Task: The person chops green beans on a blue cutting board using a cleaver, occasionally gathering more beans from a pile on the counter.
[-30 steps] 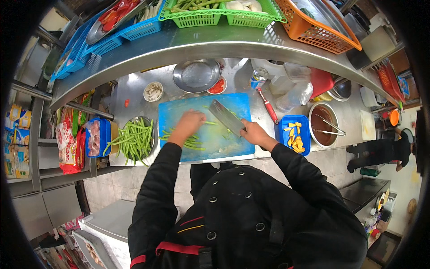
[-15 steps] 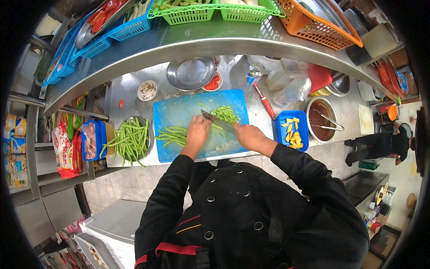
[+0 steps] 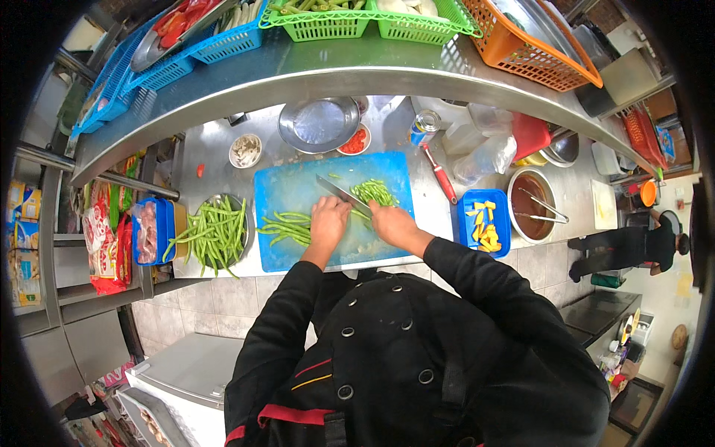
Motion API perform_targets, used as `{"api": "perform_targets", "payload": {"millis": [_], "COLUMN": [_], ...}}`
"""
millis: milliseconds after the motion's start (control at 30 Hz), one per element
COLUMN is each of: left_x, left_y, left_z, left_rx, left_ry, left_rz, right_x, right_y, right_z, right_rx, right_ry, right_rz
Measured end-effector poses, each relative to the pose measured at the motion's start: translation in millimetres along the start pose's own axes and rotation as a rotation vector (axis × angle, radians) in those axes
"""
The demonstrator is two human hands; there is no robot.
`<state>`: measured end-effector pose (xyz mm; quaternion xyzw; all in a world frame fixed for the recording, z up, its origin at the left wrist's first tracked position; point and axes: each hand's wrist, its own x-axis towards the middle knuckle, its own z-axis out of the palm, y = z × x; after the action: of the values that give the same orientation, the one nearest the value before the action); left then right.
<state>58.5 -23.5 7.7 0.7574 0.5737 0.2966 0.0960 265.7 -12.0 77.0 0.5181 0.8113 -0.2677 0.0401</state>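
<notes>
On a blue cutting board (image 3: 290, 182), my left hand (image 3: 329, 222) has its fingers curled down on green beans, close beside a large knife (image 3: 338, 189). My right hand (image 3: 394, 223) grips that knife by its handle, the blade angled toward the upper left over the beans. A pile of chopped beans (image 3: 376, 192) lies just beyond the blade, and longer whole beans (image 3: 284, 226) lie left of my left hand. A round metal dish heaped with more green beans (image 3: 215, 232) sits left of the board.
Right of the board are a red-handled tool (image 3: 439, 175), blue container of yellow pieces (image 3: 483, 221) and pot of dark sauce (image 3: 530, 205). A metal pan (image 3: 319, 123) and small bowls stand behind. A steel shelf (image 3: 357, 80) with baskets spans above. Another person (image 3: 633, 246) stands far right.
The knife has swung from the board's right down beside my left fingers, and my left hand has come lower onto the beans. The chopped pile now shows clearly behind the blade.
</notes>
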Motion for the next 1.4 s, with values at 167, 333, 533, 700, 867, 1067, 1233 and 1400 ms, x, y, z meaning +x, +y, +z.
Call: {"api": "perform_targets", "payload": {"millis": [167,333,533,700,867,1067,1233,1400], "left_x": [-4,-2,-5,-6,-4,-2,7,-5], "left_y": [-3,-4,-5,-3,-5,-10,-22,-7], "left_z": [-4,0,0,1,-2,-10,-8,8], "left_rx": [0.030,-0.032,-0.018,-0.076,-0.083,-0.098,0.010,-0.061], "left_ry": [-0.043,0.003,-0.009,0.017,0.032,-0.011,-0.054,-0.019], "left_rz": [-0.033,-0.001,-0.017,-0.009,-0.029,-0.006,-0.026,0.024], "right_x": [-21,-4,-27,-2,-9,4,13,-5], "right_y": [-6,-13,-9,-14,-8,-4,-3,-6], "right_z": [-30,-2,-30,-3,-16,15,1,-14], "right_rx": [-0.045,0.033,-0.043,0.017,0.018,0.146,0.078,0.023], "right_ry": [-0.089,0.045,-0.052,-0.002,-0.011,0.064,0.010,-0.058], "right_rz": [0.022,0.005,-0.007,0.016,-0.013,-0.004,-0.023,0.029]}}
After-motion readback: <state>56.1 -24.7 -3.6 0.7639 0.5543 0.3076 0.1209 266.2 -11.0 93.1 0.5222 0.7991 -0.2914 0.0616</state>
